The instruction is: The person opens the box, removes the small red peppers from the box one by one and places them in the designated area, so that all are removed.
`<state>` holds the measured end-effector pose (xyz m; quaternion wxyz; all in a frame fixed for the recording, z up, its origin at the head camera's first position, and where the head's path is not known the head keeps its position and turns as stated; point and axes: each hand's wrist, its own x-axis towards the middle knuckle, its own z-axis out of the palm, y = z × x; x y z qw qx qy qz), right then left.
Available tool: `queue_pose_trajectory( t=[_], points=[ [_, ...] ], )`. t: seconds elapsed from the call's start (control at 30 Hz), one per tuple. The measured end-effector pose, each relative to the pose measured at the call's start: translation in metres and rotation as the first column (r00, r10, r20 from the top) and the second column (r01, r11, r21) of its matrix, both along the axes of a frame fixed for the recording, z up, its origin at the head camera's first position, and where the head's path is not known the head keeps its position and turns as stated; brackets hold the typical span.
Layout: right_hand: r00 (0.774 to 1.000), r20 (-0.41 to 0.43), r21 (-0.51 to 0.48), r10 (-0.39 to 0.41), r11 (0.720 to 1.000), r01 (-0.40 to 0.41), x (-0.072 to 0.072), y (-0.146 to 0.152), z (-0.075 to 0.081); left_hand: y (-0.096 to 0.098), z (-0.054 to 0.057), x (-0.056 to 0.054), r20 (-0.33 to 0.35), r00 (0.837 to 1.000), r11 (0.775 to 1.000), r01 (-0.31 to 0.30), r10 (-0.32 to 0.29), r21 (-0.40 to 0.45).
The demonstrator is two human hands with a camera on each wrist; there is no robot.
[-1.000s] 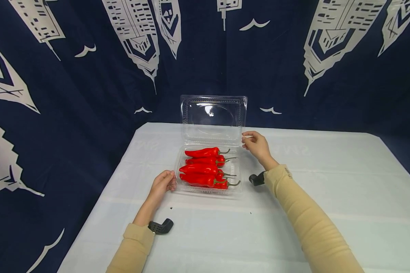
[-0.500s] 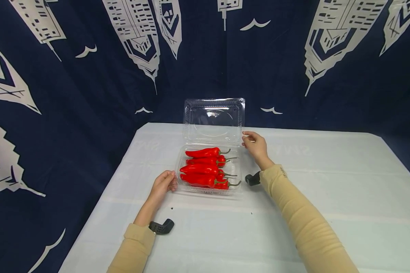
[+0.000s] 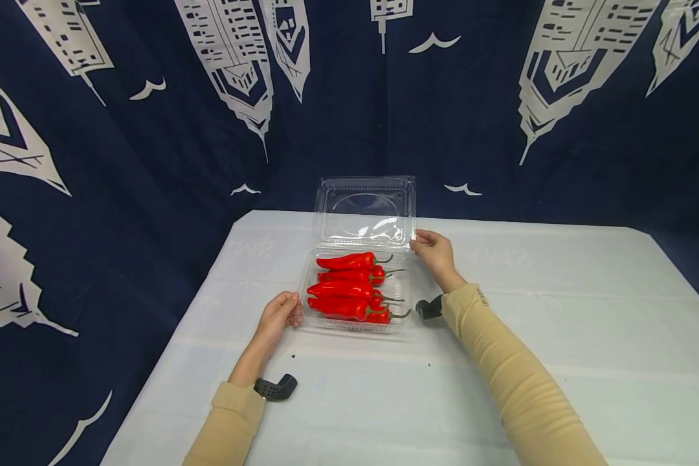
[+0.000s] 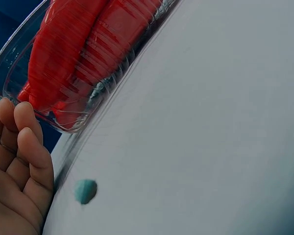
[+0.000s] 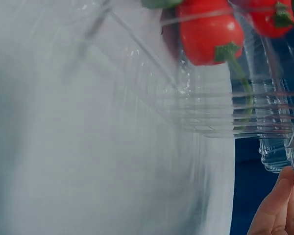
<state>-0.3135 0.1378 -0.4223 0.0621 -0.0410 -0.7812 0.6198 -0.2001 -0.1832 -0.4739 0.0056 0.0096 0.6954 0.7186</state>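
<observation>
A clear plastic clamshell container (image 3: 355, 329) lies on the white table, holding several red peppers (image 3: 340, 289) with green stems. Its see-through lid (image 3: 365, 207) stands raised at the back hinge. At the container's left side, my left hand (image 3: 278, 310) pinches the rim; in the left wrist view, the curled fingers (image 4: 33, 152) are right at the tray's corner. My right hand (image 3: 435, 252) pinches the lid's right edge near the hinge. In the right wrist view, thumb and fingers (image 5: 274, 205) meet at the lid's plastic edge, partly cut off by the frame.
Beneath everything is a white-covered table (image 3: 559, 310). A dark blue curtain (image 3: 443, 129) with white building prints hangs right behind it. A small dark speck (image 3: 293, 356) lies in front of the container. Each wrist wears a black camera (image 3: 276, 387).
The lid has tilted further back, its top edge lower in the head view. My right hand has shifted slightly down and left onto the lid's edge. The left hand stays put.
</observation>
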Motion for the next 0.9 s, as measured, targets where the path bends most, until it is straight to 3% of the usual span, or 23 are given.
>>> queue_pose_trajectory(
  t=[0.23, 0.4, 0.63, 0.77, 0.9],
  points=[
    [1.0, 0.002, -0.06, -0.001, 0.998, 0.001, 0.003, 0.001, 0.003, 0.001, -0.001, -0.001, 0.005, 1.0, 1.0, -0.004, 0.004, -0.003],
    [0.999, -0.001, -0.065, -0.048, 0.997, 0.048, 0.005, 0.006, 0.008, 0.001, 0.001, -0.002, 0.016, 1.0, 1.0, 0.004, -0.004, 0.007],
    [0.994, -0.02, -0.106, -0.11, 0.989, 0.107, 0.009, 0.008, 0.017, 0.003, 0.015, 0.005, 0.023, 0.999, 1.0, 0.025, -0.025, -0.005],
    [0.996, -0.025, -0.154, -0.088, 0.985, 0.083, 0.012, 0.005, 0.022, 0.005, 0.022, 0.009, 0.02, 0.999, 0.999, 0.028, -0.027, -0.017],
    [0.999, -0.025, -0.155, -0.03, 0.988, 0.026, 0.018, 0.001, 0.028, 0.002, 0.012, 0.004, 0.028, 0.999, 1.0, 0.016, -0.016, 0.006]
  ],
)
